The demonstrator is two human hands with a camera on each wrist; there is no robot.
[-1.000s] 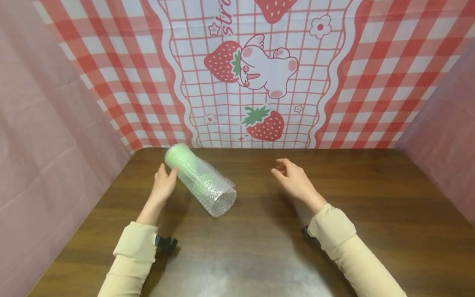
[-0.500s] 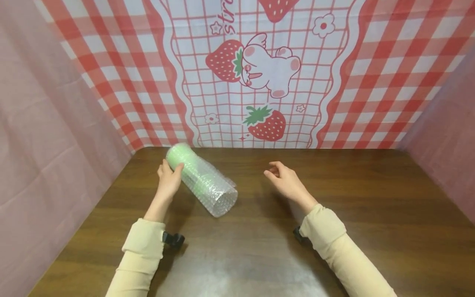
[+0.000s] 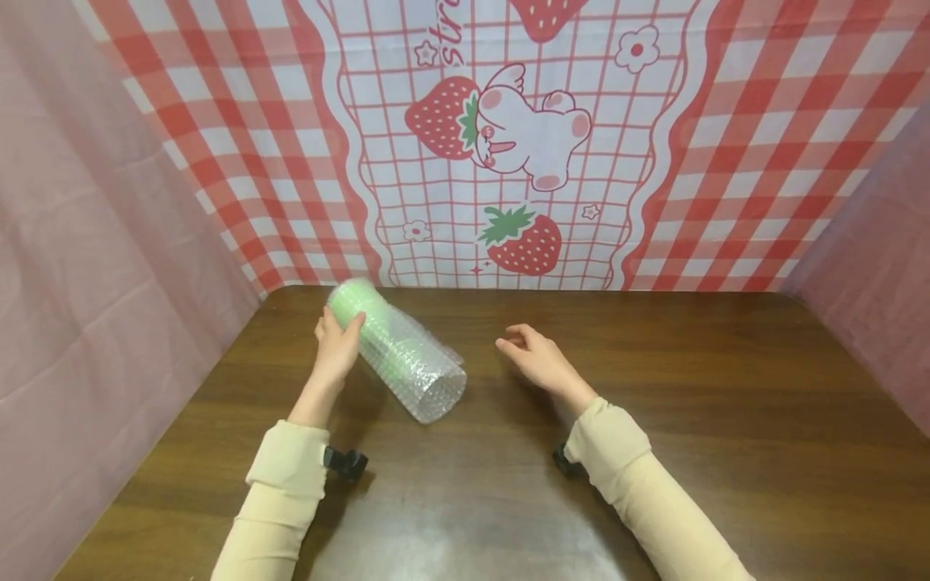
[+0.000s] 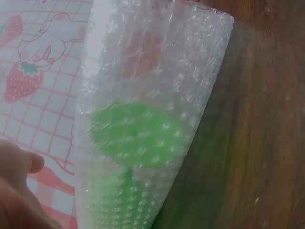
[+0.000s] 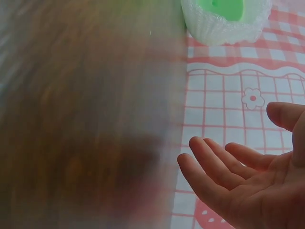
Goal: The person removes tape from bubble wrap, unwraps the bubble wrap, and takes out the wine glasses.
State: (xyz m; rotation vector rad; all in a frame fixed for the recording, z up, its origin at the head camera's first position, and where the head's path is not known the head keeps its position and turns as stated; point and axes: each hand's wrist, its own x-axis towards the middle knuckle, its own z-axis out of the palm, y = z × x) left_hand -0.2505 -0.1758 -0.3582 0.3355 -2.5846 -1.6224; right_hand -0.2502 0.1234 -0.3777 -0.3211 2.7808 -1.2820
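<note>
A tube of clear bubble wrap [image 3: 429, 355] with a light green object [image 3: 356, 303] inside lies slantwise on the table, its hollow end towards the front right. My left hand [image 3: 336, 351] is at the tube's far-left end, thumb and fingers apart; the left wrist view shows the hand [image 4: 19, 186] beside the wrap [image 4: 152, 86], around a round green part [image 4: 138, 136] and a blurred reddish patch. Whether it touches is unclear. To the right of the tube, my right hand [image 3: 541, 361] hovers with relaxed, slightly bent fingers; its palm [image 5: 267, 191] holds nothing.
A brown wooden table [image 3: 726, 403] lies beneath both hands. Behind it hangs a red-and-white checked cloth [image 3: 763, 161] with strawberry prints, and pink cloth [image 3: 94, 242] hangs on either side. A small black device [image 3: 347, 463] sits at the left wrist, another [image 3: 565, 461] at the right.
My left hand has moved a little right and farther back, closer around the tube's end. My right hand has come left and slightly nearer the front. The tube lies almost as before.
</note>
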